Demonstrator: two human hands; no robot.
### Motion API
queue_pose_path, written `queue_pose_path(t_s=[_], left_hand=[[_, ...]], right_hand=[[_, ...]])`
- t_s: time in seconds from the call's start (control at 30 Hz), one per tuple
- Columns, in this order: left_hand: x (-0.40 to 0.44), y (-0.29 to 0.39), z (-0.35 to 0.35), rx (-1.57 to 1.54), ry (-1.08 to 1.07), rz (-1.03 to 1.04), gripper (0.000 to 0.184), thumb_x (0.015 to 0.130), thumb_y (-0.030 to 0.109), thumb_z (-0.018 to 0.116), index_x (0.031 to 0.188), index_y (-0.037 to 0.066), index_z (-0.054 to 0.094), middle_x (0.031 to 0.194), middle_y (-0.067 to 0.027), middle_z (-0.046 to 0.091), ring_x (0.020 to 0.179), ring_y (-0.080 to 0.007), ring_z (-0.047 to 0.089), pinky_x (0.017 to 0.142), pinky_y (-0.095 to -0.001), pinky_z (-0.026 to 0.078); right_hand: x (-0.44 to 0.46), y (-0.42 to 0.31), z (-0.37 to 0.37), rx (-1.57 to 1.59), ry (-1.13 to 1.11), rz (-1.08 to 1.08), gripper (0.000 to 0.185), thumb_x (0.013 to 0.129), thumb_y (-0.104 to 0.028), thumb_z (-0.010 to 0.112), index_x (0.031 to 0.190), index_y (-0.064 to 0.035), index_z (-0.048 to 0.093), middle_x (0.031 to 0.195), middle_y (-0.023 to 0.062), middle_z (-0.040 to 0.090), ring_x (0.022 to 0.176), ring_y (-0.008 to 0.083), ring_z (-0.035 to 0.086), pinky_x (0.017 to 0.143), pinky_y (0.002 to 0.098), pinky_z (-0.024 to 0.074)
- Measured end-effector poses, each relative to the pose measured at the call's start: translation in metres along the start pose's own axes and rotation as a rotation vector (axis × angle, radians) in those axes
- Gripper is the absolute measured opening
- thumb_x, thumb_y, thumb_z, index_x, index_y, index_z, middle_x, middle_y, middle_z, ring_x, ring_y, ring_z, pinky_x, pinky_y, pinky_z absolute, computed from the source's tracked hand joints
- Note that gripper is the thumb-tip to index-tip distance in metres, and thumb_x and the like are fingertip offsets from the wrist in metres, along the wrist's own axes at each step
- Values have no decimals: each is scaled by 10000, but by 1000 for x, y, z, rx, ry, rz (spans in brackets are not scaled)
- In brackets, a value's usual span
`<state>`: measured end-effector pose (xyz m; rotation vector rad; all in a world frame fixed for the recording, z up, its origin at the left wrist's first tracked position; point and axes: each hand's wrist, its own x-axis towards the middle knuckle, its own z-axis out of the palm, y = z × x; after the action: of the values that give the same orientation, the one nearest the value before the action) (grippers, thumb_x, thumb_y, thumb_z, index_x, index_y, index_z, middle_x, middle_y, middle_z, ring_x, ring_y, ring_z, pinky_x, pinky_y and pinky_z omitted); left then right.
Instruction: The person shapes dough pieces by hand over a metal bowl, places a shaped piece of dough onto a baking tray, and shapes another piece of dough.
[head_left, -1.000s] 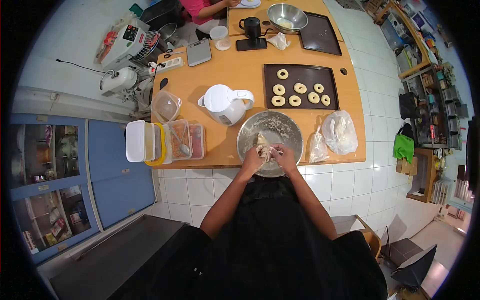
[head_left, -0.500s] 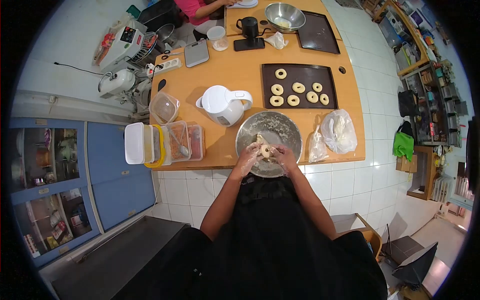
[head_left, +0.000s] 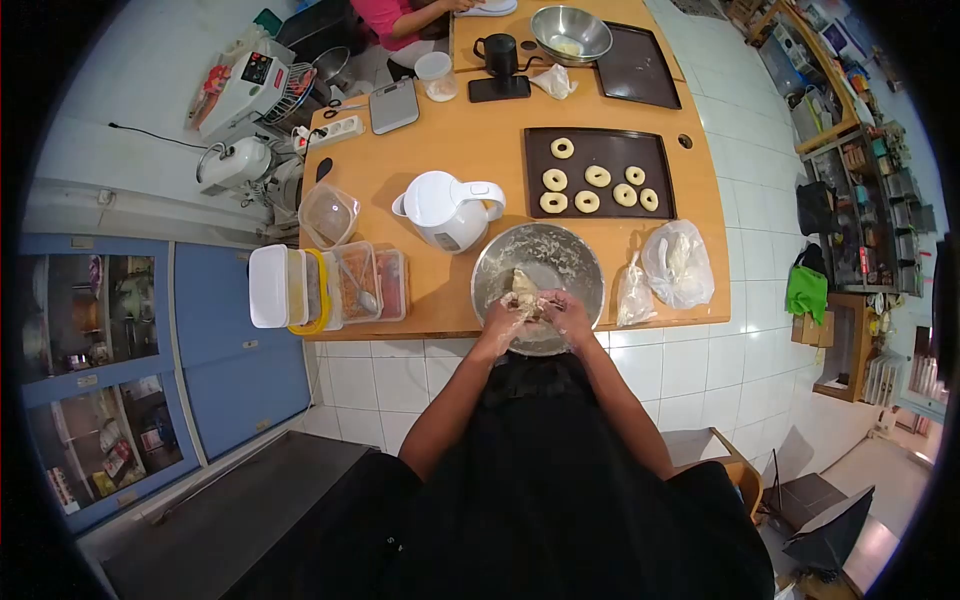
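My left hand (head_left: 503, 322) and my right hand (head_left: 568, 317) meet over a steel mixing bowl (head_left: 577, 262) at the table's front edge. Between them they grip a piece of dough (head_left: 526, 306), partly covered by my floury fingers. Behind it in the bowl, a paler lump of dough (head_left: 522, 281) shows, and dry flour sticks to the wall. Beyond the bowl lies a dark baking tray (head_left: 625, 150) bearing several dough rings (head_left: 597, 176). Right of the bowl are a piping bag (head_left: 635, 292) and a clear plastic bag (head_left: 680, 265) with pale contents.
A white electric kettle (head_left: 435, 205) stands left of the bowl. Plastic containers (head_left: 345, 300) crowd the left front corner. Farther back are a scale (head_left: 393, 106), a black kettle (head_left: 498, 52), a second steel bowl (head_left: 590, 42) and another tray (head_left: 635, 70). A person in a pink sleeve (head_left: 385, 22) works opposite.
The dough ring between my hands has turned into a less clear shape as my fingers closed over it. Both hands have shifted slightly; the table's other things stay put.
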<state>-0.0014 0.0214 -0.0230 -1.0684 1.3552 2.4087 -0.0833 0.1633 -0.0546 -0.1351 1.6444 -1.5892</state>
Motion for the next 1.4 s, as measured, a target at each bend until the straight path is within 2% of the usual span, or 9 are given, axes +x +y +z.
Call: queue_pose_path(t_s=[0.17, 0.27, 0.37, 0.47, 0.67, 0.87, 1.07, 1.17, 1.4], left_hand=[[16, -9, -3, 797, 140, 324, 321, 843, 54, 616, 1148, -12, 539, 994, -82, 614, 872, -188, 628, 710, -325, 556], [3, 2, 9, 231, 94, 112, 312, 847, 62, 616, 1142, -13, 545, 978, -76, 619, 863, -187, 630, 717, -317, 553], [7, 0, 5, -62, 19, -90, 256, 839, 38, 583, 1094, 19, 587, 932, -79, 646, 796, -164, 647, 652, -281, 545], [7, -4, 4, -42, 52, 7, 268, 829, 29, 581, 1096, 10, 590, 934, -87, 645, 791, -170, 650, 652, -284, 549], [18, -5, 3, 606, 178, 329, 210, 849, 91, 627, 1031, -15, 627, 912, -51, 657, 759, -106, 625, 559, -266, 523], [11, 1, 6, 317, 157, 141, 225, 850, 108, 633, 1040, -14, 629, 887, -41, 667, 760, -89, 612, 557, -252, 490], [13, 2, 0, 865, 115, 433, 257, 871, 128, 617, 1097, 5, 619, 939, -32, 649, 848, -138, 635, 620, -255, 520], [4, 10, 10, 159, -20, 106, 237, 828, 56, 606, 1060, 9, 624, 954, -76, 639, 847, -187, 643, 639, -321, 584], [9, 2, 8, 219, 33, 46, 216, 853, 25, 568, 1063, -4, 606, 996, -75, 622, 874, -184, 635, 661, -323, 597]], right_hand=[[0, -11, 4, -361, 18, -143, 268, 859, -106, 644, 1102, -2, 599, 926, 73, 667, 862, 131, 629, 752, 274, 505], [5, -11, 1, -334, 62, -151, 261, 849, -96, 650, 1088, -1, 609, 916, 92, 674, 844, 146, 643, 747, 282, 510], [-3, -24, 3, -368, 64, -116, 246, 850, -90, 647, 1079, -4, 617, 935, 97, 673, 850, 154, 646, 749, 286, 512], [-5, -27, 3, -280, 60, -167, 259, 852, -98, 648, 1091, -3, 613, 942, 97, 672, 849, 156, 645, 754, 288, 511], [-1, -23, 4, -437, 90, -138, 251, 865, -110, 642, 1091, -4, 615, 932, 92, 672, 838, 145, 638, 765, 283, 503], [9, -3, -5, -305, 69, -164, 230, 882, -124, 628, 1063, 17, 620, 906, 91, 677, 836, 133, 633, 755, 274, 497], [4, -16, 1, -267, 73, -137, 203, 873, -96, 633, 1040, 20, 625, 892, 91, 682, 804, 127, 637, 740, 267, 502], [10, -6, -5, -339, 90, -139, 200, 861, -100, 648, 1023, 17, 634, 879, 91, 685, 792, 134, 646, 723, 270, 508], [-7, -33, 4, -454, 108, -136, 202, 847, -130, 667, 1006, -6, 657, 847, 92, 691, 745, 121, 647, 670, 269, 507]])
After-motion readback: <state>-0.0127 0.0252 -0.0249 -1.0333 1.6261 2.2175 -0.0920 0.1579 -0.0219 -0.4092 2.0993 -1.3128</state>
